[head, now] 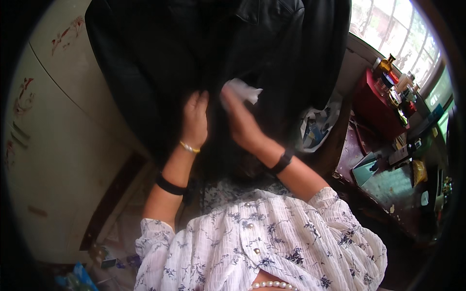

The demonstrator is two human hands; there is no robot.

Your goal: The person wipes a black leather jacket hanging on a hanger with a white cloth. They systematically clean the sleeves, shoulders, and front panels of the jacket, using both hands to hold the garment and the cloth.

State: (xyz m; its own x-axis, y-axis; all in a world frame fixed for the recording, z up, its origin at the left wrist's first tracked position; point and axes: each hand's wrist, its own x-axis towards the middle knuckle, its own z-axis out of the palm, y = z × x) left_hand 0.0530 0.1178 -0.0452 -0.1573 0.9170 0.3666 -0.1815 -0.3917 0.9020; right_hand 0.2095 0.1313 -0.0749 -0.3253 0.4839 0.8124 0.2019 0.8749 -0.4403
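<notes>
A black leather-like jacket [153, 54] fills the upper middle of the head view, its collar at the top and its sleeves spread to both sides. In front of its lower part, my left hand [196, 118] is raised with fingers extended and close together; it appears to rest on or hover near the dark material, and I cannot tell which. To its right, my right hand [238, 120] holds a crumpled white tissue or cloth [244, 90], blurred, against or just before the jacket. Black bands circle both of my forearms.
At left stands a pale cabinet-like surface [65, 127] with painted red designs. A white bag [315, 129] with contents hangs or sits right of the jacket. Farther right, a worn dark tabletop [389, 192] carries a red box [376, 105], bottles and a bluish-green folded item [365, 170], beneath a barred window.
</notes>
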